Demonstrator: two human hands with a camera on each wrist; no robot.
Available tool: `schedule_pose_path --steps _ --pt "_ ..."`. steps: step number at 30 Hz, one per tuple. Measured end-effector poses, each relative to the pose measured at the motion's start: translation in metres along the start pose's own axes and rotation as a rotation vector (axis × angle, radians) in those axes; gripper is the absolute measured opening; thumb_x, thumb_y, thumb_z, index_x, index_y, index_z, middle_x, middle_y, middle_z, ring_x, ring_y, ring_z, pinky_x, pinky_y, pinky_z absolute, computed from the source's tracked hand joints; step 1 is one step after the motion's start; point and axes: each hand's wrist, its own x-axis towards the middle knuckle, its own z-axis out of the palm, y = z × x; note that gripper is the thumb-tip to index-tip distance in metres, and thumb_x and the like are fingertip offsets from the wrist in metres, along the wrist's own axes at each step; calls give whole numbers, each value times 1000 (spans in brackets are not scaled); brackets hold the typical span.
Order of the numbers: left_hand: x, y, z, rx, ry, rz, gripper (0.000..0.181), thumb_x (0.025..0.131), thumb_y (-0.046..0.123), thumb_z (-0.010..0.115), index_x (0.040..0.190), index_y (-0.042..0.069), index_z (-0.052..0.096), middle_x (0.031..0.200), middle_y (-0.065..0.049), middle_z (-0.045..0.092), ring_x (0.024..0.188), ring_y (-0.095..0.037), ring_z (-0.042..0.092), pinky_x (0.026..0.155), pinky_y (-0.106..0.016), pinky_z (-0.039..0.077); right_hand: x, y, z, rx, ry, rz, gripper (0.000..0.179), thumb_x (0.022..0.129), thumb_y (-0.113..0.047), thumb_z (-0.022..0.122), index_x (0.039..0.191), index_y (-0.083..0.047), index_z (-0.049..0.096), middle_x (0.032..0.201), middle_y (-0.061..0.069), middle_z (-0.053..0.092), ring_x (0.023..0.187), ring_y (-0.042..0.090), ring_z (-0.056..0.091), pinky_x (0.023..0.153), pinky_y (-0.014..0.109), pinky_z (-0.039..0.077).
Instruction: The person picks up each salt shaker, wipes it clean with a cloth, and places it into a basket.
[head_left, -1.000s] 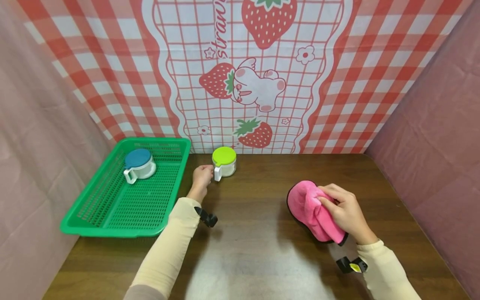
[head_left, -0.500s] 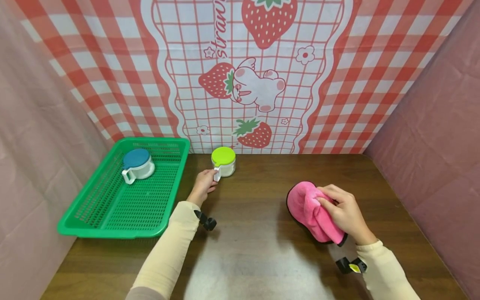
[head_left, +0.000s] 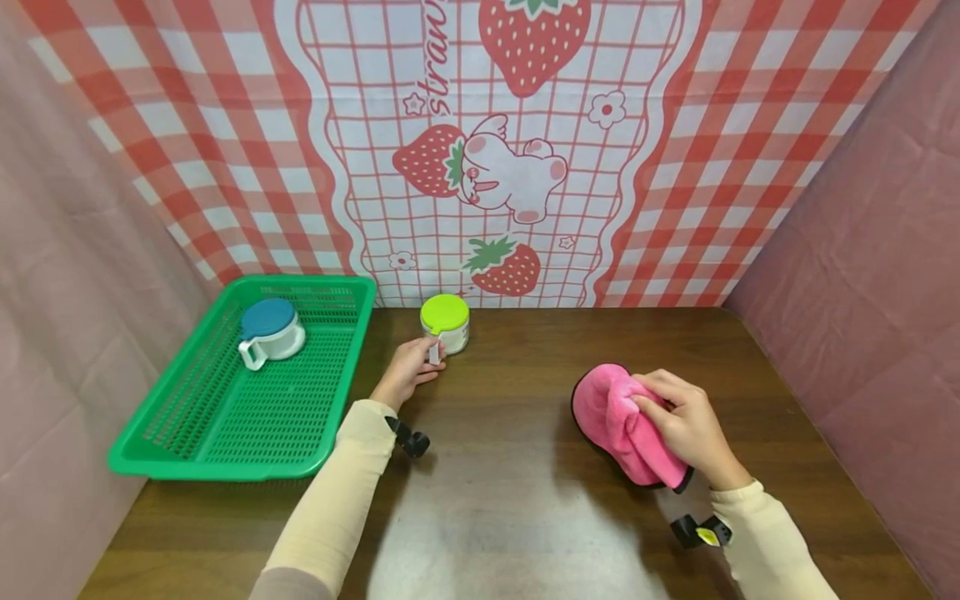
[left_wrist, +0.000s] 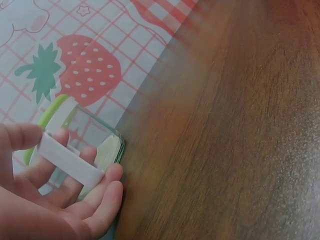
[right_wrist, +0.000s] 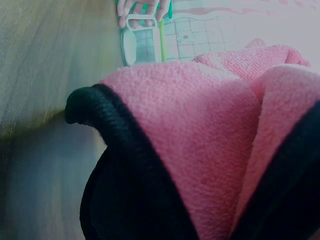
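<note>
A clear seasoning jar [head_left: 454, 340] with a lime-green lid and white handle stands upright at the back of the table. My left hand [head_left: 407, 367] is at its handle; in the left wrist view, fingers curl through the white handle [left_wrist: 71, 159] and the thumb touches its lid end. To the right, my right hand [head_left: 690, 421] grips a bunched pink cleaning cloth [head_left: 622, 425] with dark edging, pinched between thumb and fingers. The cloth [right_wrist: 185, 130] fills most of the right wrist view and hides that hand there.
A green plastic basket [head_left: 225, 477] stands at the left. Inside it sits a similar jar [head_left: 279, 343] with a blue lid. A strawberry-print curtain [head_left: 517, 167] hangs behind the brown wooden table [head_left: 510, 467], with pink cloth walls at both sides.
My left hand has moved from beside the green-lidded jar onto its handle, and its fingers have gone around it. The right hand and cloth stay nearly still. The head view shifts slightly.
</note>
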Motion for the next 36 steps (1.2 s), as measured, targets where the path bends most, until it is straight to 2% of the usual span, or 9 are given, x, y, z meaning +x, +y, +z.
schedule_pose_path --steps 5,9,14,19,21,26,32,36 --pt "0 4 1 -24 -15 -52 30 98 28 47 106 4 62 89 1 66 87 -16 66 78 -28 53 -1 0 1 -2 -2 2 26 71 20 69 93 6 72 85 1 68 83 -10 57 73 4 43" --pt "-1 5 2 -46 -34 -71 29 98 26 46 106 4 62 80 4 65 80 -14 67 72 -25 52 -2 -1 1 -2 -5 2 26 71 20 70 93 6 72 85 3 68 83 -10 57 74 4 43" --pt "-2 4 3 -59 -26 -66 31 96 25 46 108 3 63 74 5 65 73 -12 66 67 -23 52 -3 0 0 -4 -2 2 27 70 20 70 93 7 72 85 3 68 83 -10 56 74 4 43" --pt "-4 5 2 -72 -33 -57 25 96 23 45 89 6 62 74 4 66 72 -13 67 67 -23 52 -3 -1 -1 -7 -4 6 26 71 20 70 93 6 72 85 2 68 83 -10 56 74 4 43" --pt "-6 6 1 -71 -59 -56 26 96 22 44 92 4 64 73 4 67 72 -13 67 66 -22 52 -3 -1 -1 -8 -3 8 26 72 20 69 93 6 72 85 2 68 83 -10 56 74 4 43" --pt "-10 8 1 -62 -113 -64 33 98 22 42 110 -1 63 76 5 67 71 -12 67 65 -21 53 -3 -2 -2 -5 -3 9 25 72 20 69 94 6 72 85 2 68 82 -10 56 73 5 43" --pt "-14 7 3 -66 -98 -44 24 100 20 42 92 6 60 78 4 65 70 -13 66 65 -22 52 -4 -2 -2 -8 -3 12 25 73 19 69 94 6 72 85 2 68 83 -10 56 73 5 43" --pt "-20 8 4 -79 -98 -34 24 100 19 41 92 5 58 77 2 63 68 -13 65 65 -23 53 -5 0 -1 -7 -1 10 25 72 19 70 93 5 72 85 3 68 83 -11 56 74 4 43"
